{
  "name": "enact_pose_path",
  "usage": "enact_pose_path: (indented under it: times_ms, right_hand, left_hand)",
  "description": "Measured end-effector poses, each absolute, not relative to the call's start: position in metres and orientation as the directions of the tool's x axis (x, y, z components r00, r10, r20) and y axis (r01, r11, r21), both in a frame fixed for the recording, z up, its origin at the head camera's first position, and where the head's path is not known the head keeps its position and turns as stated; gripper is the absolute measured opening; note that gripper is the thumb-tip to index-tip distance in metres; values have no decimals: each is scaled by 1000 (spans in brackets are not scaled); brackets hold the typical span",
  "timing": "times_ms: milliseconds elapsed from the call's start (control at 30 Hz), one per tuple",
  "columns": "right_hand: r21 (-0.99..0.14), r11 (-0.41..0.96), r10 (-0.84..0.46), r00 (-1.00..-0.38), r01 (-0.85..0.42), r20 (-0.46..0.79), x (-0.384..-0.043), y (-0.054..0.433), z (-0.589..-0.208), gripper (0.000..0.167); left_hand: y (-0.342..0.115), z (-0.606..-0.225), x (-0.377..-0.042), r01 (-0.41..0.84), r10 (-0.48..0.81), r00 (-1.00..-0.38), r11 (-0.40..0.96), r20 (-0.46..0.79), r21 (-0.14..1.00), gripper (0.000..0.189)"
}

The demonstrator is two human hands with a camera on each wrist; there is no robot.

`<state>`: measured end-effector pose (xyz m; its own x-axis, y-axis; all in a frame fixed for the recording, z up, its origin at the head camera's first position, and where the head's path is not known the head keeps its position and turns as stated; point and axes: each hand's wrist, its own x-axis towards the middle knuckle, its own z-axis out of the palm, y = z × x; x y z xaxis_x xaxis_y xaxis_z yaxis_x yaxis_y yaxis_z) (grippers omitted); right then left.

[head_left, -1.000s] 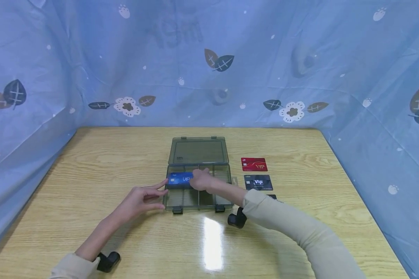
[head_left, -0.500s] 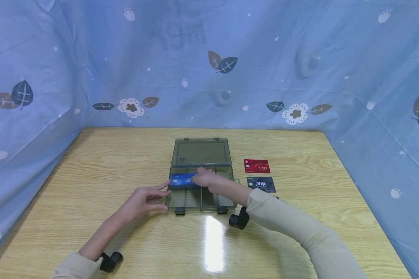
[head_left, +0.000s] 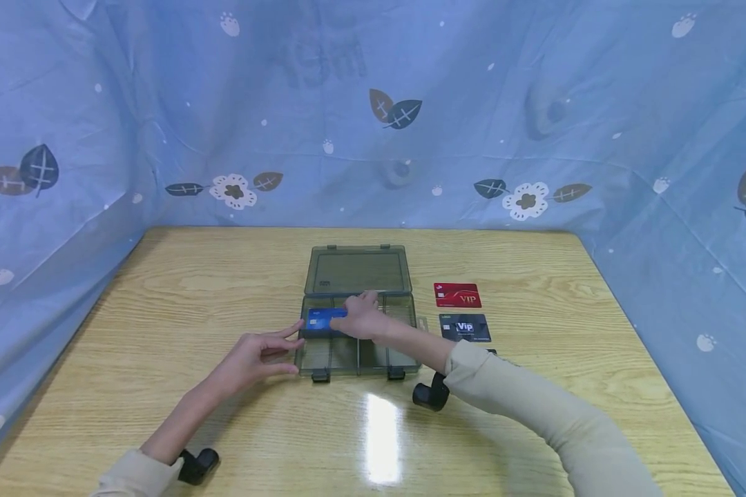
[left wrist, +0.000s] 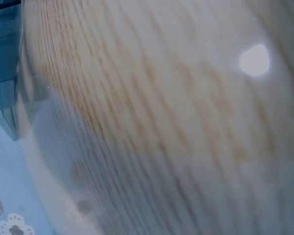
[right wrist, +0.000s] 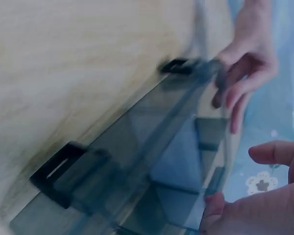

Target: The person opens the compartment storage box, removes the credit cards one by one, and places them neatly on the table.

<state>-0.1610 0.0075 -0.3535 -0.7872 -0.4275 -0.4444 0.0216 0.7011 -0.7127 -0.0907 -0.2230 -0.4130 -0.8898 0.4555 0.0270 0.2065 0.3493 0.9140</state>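
A translucent grey divided box [head_left: 313, 359] lies on the table with its lid [head_left: 363, 270] folded back. Across its rear left compartments is a blue VIP card [head_left: 323, 319]. My right hand [head_left: 363, 317] reaches over the card's right end and covers it; in the right wrist view its fingers [right wrist: 213, 210] are spread at the box, with a gap between them. Fingertips of my left hand [head_left: 257, 352] touch the box's left side, the thumb by the front corner. In the left wrist view the box [left wrist: 2, 63] shows only at the left edge.
To the right of the box lie a red VIP card [head_left: 457, 295] and a black Vip card [head_left: 465, 328]. The right sleeve [head_left: 534, 393] partly hides a dark thing below them. Blue patterned cloth [head_left: 373, 138] surrounds the wooden table [head_left: 224, 276].
My right hand has shifted slightly on the blue card and now covers more of its lettering. The left hand stays at the box's side. Early on, the head view shifted a little.
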Motion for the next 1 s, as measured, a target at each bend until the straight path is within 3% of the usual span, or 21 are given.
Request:
enact_pose_path:
  times_ms: [167,267,467,667,833,1000]
  right_hand:
    - [-672,739,-434,-797,-48,-421,-158,6,-361,23]
    - [-641,767,-414,-792,-39,-448,-158,4,-364,21]
    - [-600,798,-351,-774,46,-526,-156,-2,-370,33]
    - [-705,670,-286,-795,233,-535,-156,-4,-370,56]
    - [-774,549,-266,-813,315,-518,-155,-3,-369,58]
    - [-745,600,-262,-808,292,-528,-152,-6,-369,53]
  left_hand:
    - [-224,-416,-90,226,462,-886,337,49,914,43]
    - [-224,-416,-89,261,461,-883,333,85,906,42]
    - [-223,-413,-90,266,462,-883,350,82,898,44]
    - [-222,-409,-90,213,450,-892,354,34,911,45]
    - [-223,-410,-90,210,449,-893,355,31,911,45]
    - [-224,-409,-90,204,451,-892,357,23,911,44]
